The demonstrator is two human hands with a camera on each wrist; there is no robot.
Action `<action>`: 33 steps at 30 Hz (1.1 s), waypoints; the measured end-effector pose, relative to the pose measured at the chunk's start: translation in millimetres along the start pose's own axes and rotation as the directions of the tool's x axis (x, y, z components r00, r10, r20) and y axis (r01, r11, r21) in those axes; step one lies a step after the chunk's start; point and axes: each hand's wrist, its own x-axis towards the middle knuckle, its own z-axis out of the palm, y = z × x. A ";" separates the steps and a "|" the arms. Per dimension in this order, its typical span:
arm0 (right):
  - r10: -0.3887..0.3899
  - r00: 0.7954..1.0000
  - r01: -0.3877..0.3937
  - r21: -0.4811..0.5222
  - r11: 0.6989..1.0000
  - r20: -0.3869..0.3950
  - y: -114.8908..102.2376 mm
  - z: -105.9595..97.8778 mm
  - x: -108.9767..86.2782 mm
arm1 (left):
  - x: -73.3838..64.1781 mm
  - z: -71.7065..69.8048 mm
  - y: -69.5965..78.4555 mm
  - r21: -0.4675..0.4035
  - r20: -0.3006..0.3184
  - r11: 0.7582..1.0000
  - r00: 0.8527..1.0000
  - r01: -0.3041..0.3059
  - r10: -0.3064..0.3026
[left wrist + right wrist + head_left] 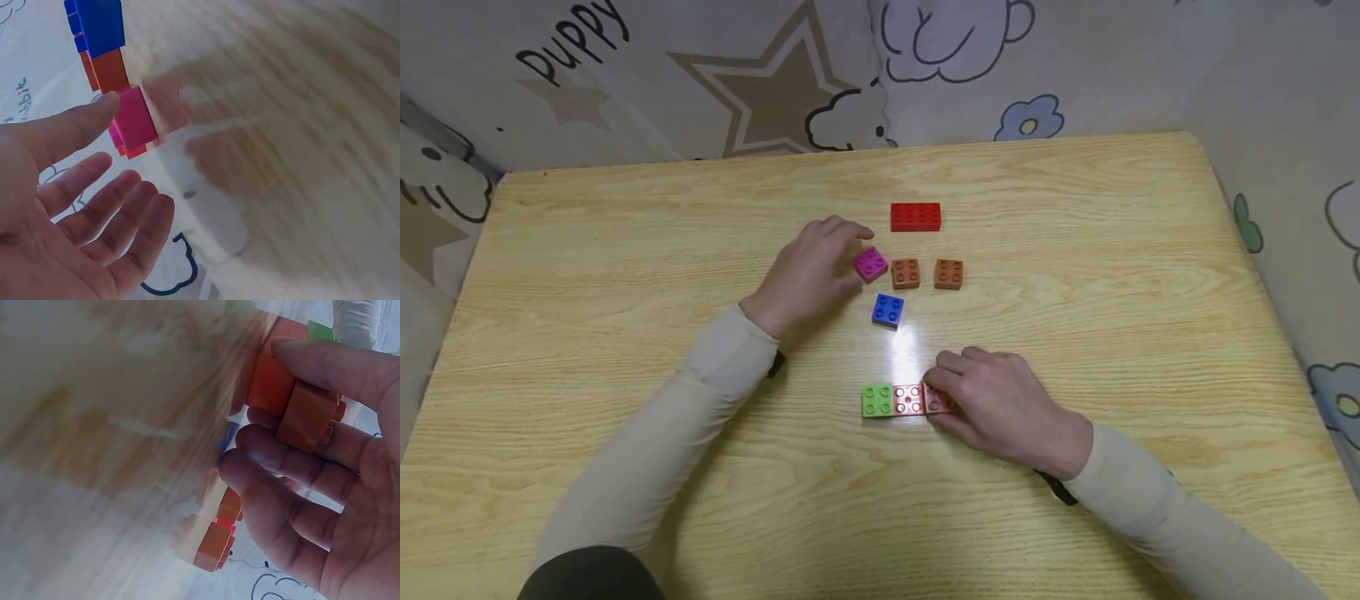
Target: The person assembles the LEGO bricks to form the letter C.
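Observation:
My right hand (1000, 408) pinches a brown toy brick (306, 419) at the right end of a row. A red brick (270, 384) sits right against it, partly behind the thumb. Along the row in the head view lie a green brick (877, 401) and a glare-lit red brick (907, 400). My left hand (812, 271) is beside the magenta brick (871, 264), fingers spread loosely and not closed around it. In the left wrist view the thumb tip overlaps that magenta brick (136, 119); whether it touches is unclear.
Close to the left hand are a blue brick (888, 310) and a brown brick (906, 273). Another brown brick (949, 274) lies further right. A long red brick (915, 217) is behind them on the wooden table (625, 233). Patterned walls border the back and sides.

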 end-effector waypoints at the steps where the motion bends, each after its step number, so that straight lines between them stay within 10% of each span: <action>1: 0.000 1.000 0.000 0.000 1.000 -0.001 -0.1 0.1 0.0 | 1.1 0.6 -0.4 -0.001 0.002 1.000 1.000 0.003 -0.003; 23: 0.001 1.000 -0.001 -0.003 1.000 0.004 -1.0 -1.2 0.1 | 8.9 8.0 -0.1 0.056 -0.007 0.997 0.999 -0.044 0.045; 33: 0.007 1.000 -0.007 -0.002 1.000 0.010 -0.2 -0.3 0.1 | 6.3 6.1 -3.1 0.012 0.001 0.999 1.000 0.030 -0.030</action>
